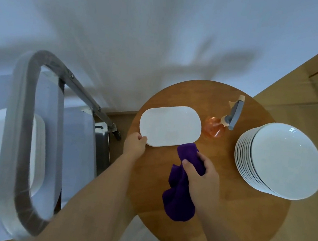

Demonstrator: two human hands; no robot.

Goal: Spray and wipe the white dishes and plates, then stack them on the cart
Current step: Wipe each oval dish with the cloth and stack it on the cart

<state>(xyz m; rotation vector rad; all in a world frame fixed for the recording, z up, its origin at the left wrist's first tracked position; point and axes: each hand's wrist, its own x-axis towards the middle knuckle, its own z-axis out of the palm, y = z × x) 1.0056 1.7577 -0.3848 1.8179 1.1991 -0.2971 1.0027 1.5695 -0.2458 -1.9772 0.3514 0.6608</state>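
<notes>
- Head view: the left hand [135,144] pinches the lower-left rim of the oblong white dish [170,126] at centre frame, on the round wooden table [222,216].
- The right hand [200,176] grips a purple cloth [181,184] just below the dish.
- A spray bottle [222,121] lies right of the dish; a stack of plates [280,161] sits at the right.
- The cart [33,141] stands at the left.

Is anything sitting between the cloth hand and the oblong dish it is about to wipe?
Nothing visible. The right hand grips the purple cloth, whose tip reaches the oblong dish. The left hand holds the dish's corner; the spray bottle stands beyond it.
</notes>
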